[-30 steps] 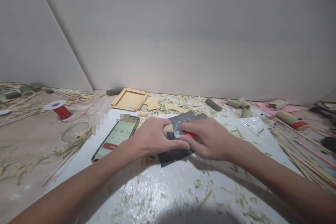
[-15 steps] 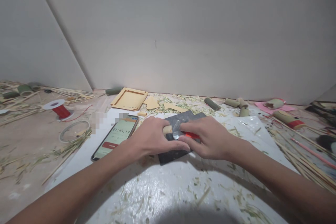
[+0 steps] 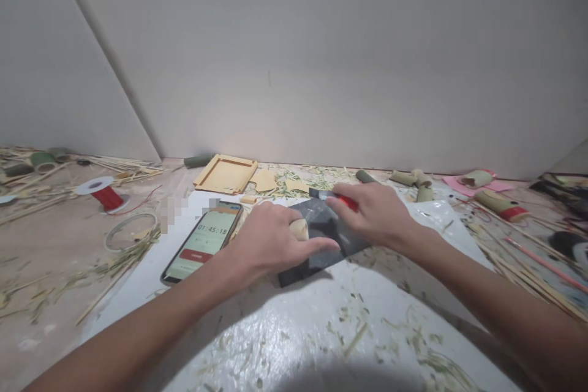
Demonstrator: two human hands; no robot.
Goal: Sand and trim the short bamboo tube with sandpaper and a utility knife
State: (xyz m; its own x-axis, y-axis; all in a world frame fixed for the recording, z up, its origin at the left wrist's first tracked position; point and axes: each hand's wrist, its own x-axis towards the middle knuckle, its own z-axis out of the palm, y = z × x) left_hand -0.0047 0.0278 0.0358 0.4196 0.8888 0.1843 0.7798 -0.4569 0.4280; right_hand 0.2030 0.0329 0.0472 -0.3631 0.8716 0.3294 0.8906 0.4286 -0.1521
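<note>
My left hand (image 3: 271,239) is closed around a short pale bamboo piece (image 3: 299,229), whose cut end sticks out by the thumb. It rests on a dark sheet (image 3: 316,260) lying on the white plastic cover (image 3: 294,331). My right hand (image 3: 374,211) is closed on a red-handled knife (image 3: 331,196), its blade pointing left, a little beyond and above the bamboo piece. A phone (image 3: 204,240) showing a timer lies just left of my left hand.
Bamboo shavings litter the table. A shallow wooden tray (image 3: 226,174) and flat offcuts sit at the back. A red thread spool (image 3: 105,192) and a wire ring (image 3: 131,229) lie at left. Bamboo tubes (image 3: 413,179), a pink sheet (image 3: 478,185) and thin sticks (image 3: 528,269) fill the right.
My right hand has lifted the knife away from the bamboo piece, up and toward the back right. My left hand stays on the bamboo piece. The phone timer has advanced a second.
</note>
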